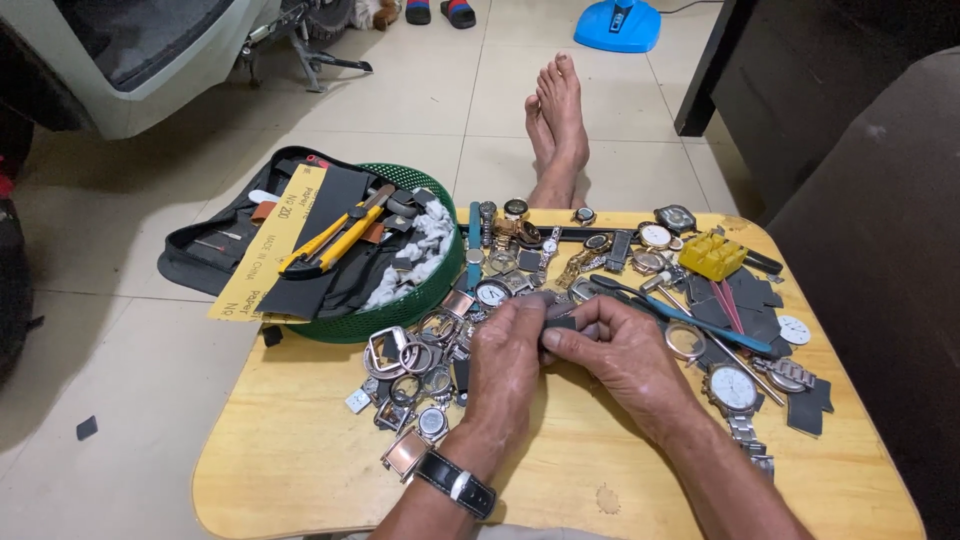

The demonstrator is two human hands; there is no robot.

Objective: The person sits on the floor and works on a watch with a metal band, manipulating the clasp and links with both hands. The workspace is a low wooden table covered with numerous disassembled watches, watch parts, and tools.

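Bare tabletop [300,470] near; watch parts [420,370] beyond.

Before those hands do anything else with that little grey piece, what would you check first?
1. Both hands on the piece: left hand and right hand pinch the small grey part together. Ok.
2. What the part is: mostly hidden by fingers. Cannot tell.
3. Space under the hands: bare wooden table in front. Ok.
4. Loose watch cases crowd the left hand. Not ok.
5. Blue-handled tool lies near the right hand. Ok.
6. Silver wristwatch beside the right wrist, easily knocked. Not ok.
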